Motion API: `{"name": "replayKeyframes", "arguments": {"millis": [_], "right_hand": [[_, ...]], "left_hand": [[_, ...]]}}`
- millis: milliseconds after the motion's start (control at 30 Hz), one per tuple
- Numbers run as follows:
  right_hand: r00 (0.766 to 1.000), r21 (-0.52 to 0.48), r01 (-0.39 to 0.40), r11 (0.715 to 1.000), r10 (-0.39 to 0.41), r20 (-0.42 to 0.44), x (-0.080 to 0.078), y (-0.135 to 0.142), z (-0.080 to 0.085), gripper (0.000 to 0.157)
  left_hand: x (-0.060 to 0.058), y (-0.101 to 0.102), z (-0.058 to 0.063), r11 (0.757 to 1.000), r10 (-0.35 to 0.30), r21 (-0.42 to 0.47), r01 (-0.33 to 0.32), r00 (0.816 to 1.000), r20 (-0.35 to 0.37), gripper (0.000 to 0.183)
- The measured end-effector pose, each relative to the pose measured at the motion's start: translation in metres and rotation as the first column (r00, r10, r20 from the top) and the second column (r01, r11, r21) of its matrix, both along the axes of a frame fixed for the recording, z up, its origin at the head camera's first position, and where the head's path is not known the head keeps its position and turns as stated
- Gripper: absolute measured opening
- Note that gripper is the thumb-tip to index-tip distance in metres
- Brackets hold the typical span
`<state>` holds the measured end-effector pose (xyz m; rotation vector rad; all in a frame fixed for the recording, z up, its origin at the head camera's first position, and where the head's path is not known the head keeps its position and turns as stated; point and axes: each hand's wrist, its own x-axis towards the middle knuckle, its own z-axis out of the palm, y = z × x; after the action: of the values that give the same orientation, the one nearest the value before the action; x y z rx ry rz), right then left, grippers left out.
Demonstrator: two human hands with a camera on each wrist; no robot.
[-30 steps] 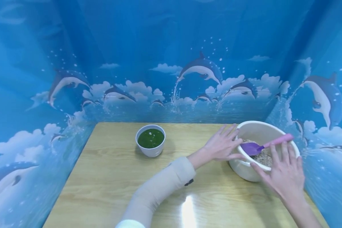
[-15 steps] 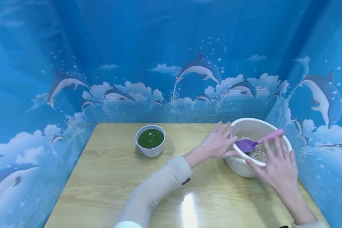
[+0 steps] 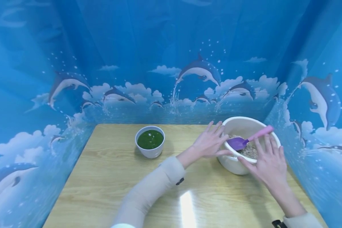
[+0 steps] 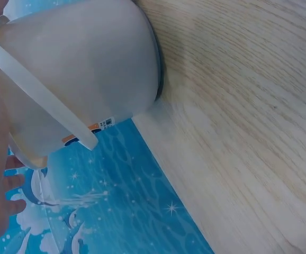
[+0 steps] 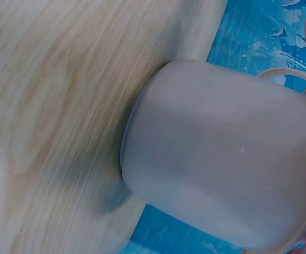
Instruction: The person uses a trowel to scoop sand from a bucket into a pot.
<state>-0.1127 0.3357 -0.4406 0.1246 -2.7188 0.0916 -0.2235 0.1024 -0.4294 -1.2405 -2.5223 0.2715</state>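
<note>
On the right side of the table stands a white bucket (image 3: pixel 233 165) with a bail handle (image 4: pixel 42 98), plain in the left wrist view. Pale flakes or grains (image 3: pixel 250 152) fill its bottom. A toy shovel (image 3: pixel 237 143) with a purple blade and pink handle lies across its mouth. My left hand (image 3: pixel 209 142) touches the left rim, fingers straight and spread, thumb along the near edge. My right hand (image 3: pixel 269 164) rests on the right rim, fingers extended beneath the shovel's handle. In the right wrist view the bucket wall (image 5: pixel 211 148) hides most of that hand.
A small white cup (image 3: pixel 151 153) of dark green liquid (image 3: pixel 150 139) stands left of the bucket, toward the back of the wooden table (image 3: pixel 102 183). Blue dolphin-print curtains (image 3: pixel 171 79) close in the back and both sides.
The bucket, with the shovel in it, has slid leftward and slightly back across the table. Both hands have moved with it. The cup has stayed put.
</note>
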Motion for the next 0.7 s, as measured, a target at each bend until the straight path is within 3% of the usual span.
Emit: {"name": "replayKeyframes", "arguments": {"millis": [700], "right_hand": [[0.997, 0.014, -0.073, 0.997, 0.073, -0.020, -0.028, -0.028, -0.002, 0.107]], "left_hand": [[-0.011, -0.036, -0.002, 0.997, 0.069, 0.035, -0.071, 0.997, 0.044, 0.081]]}}
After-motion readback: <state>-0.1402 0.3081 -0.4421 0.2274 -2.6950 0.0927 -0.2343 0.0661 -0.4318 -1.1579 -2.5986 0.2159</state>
